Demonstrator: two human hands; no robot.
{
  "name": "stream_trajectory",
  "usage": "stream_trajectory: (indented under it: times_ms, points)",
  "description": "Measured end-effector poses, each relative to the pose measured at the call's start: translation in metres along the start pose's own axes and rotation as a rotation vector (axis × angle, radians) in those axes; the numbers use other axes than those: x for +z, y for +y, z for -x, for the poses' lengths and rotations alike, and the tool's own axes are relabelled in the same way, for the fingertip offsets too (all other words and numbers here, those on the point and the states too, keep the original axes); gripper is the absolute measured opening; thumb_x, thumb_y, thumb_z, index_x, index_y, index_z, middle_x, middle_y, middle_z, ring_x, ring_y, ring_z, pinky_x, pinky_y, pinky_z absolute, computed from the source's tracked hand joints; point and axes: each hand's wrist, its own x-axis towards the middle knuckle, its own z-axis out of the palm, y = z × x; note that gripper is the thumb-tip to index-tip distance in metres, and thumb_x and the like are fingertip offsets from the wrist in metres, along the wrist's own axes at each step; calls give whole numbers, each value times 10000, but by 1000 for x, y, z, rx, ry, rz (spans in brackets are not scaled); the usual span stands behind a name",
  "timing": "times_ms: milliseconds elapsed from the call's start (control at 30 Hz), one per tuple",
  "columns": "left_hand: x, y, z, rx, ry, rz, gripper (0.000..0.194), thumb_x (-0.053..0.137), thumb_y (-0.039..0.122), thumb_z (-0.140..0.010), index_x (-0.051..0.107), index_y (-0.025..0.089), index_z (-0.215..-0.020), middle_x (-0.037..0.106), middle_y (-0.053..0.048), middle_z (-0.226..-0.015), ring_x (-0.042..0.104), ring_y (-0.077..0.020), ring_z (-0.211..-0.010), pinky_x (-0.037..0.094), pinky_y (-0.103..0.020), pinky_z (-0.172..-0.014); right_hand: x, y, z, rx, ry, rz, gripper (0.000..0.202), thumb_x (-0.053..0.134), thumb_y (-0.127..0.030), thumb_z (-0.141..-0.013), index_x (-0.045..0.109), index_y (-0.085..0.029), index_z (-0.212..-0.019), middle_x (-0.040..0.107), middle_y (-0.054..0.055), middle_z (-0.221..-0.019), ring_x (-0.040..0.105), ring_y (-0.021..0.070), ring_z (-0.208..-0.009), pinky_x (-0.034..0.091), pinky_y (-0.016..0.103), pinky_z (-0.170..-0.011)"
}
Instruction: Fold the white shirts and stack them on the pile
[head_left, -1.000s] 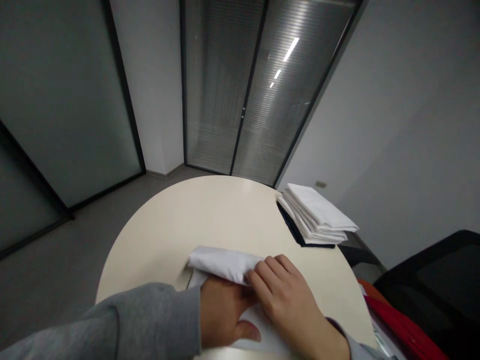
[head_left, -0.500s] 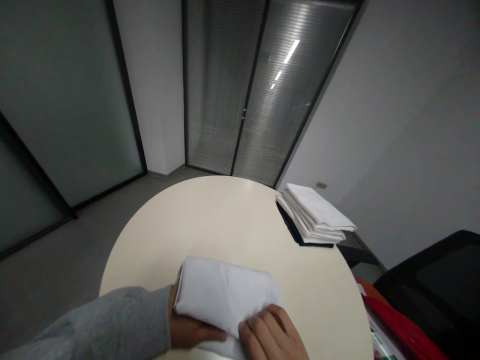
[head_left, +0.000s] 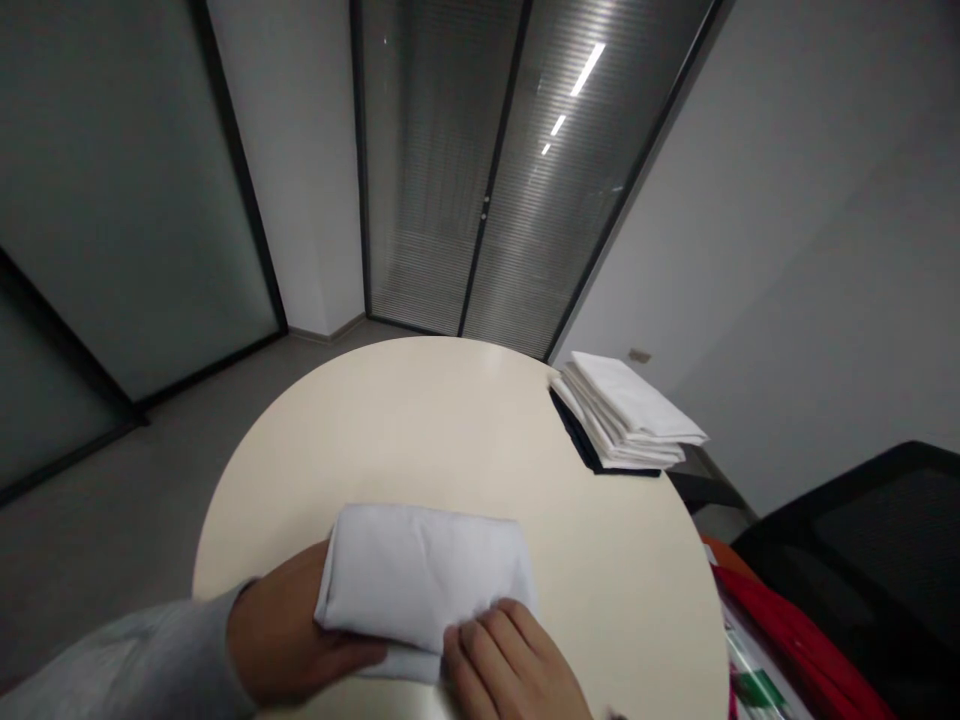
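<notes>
A folded white cloth (head_left: 427, 570) lies near the front of the round cream table (head_left: 420, 430). My left hand (head_left: 289, 625) reaches in from the left with its fingers between the cloth's layers; the thumb shows below the upper layer and the other fingers are hidden. At the cloth's lower right edge, the bent fingers of my right hand (head_left: 514, 655) press together on the fabric.
A stack of folded white cloths (head_left: 630, 405) rests on a dark folded cloth (head_left: 574, 435) at the table's right back edge. Beyond the right edge are a black chair (head_left: 862, 550) and a red item (head_left: 810, 640). Glass panels and walls surround the table.
The cloth and both hands have shifted a little to the left. My left hand has drawn partly out from the fold, and more of its wrist shows. The view has tilted slightly.
</notes>
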Motion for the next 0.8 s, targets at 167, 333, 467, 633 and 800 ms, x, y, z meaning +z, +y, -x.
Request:
stream_trajectory:
  times_ms: [167,333,467,633,800]
  points:
    - [6,2,23,-207,24,-145,702,827,509,-789,608,349,-1437,645,-50,-1451,602,-346,-1275,496,-489,-1107,2,1,-12,36,17,-55,288,468,-96,-1039,731,-166,-947,696,11,-792,606,188,-851,330,457,-1176]
    - [3,0,-9,-144,-54,-107,421,689,421,-949,672,339,-1362,723,10,-1337,624,-290,-1276,422,-460,-1184,10,-5,-19,24,-2,-142,314,438,-101,-1056,711,-164,-916,668,-2,-777,590,164,-831,197,551,-1291]
    - [-24,-22,-18,-2,-147,91,427,721,471,-928,697,315,-1324,675,-23,-1427,570,-295,-1364,323,-451,-1255,14,-1,-8,45,-55,-153,302,441,-75,-1031,681,-174,-876,634,3,-762,600,151,-819,253,550,-1280]
    - [-48,-48,11,-350,15,363,460,441,551,-1047,690,279,-1322,734,-69,-1321,680,-279,-1207,461,-409,-1124,19,8,1,63,-99,-207,191,513,-146,-1023,670,-192,-926,679,41,-932,642,176,-967,314,551,-1259]
    - [-19,-20,6,-794,64,261,691,497,522,-1008,331,225,-1610,754,-106,-1231,743,-294,-1026,579,-409,-883,8,23,-7,59,-254,-272,161,526,-177,-1030,685,-195,-1019,718,61,-1145,630,209,-1191,199,513,-1314]
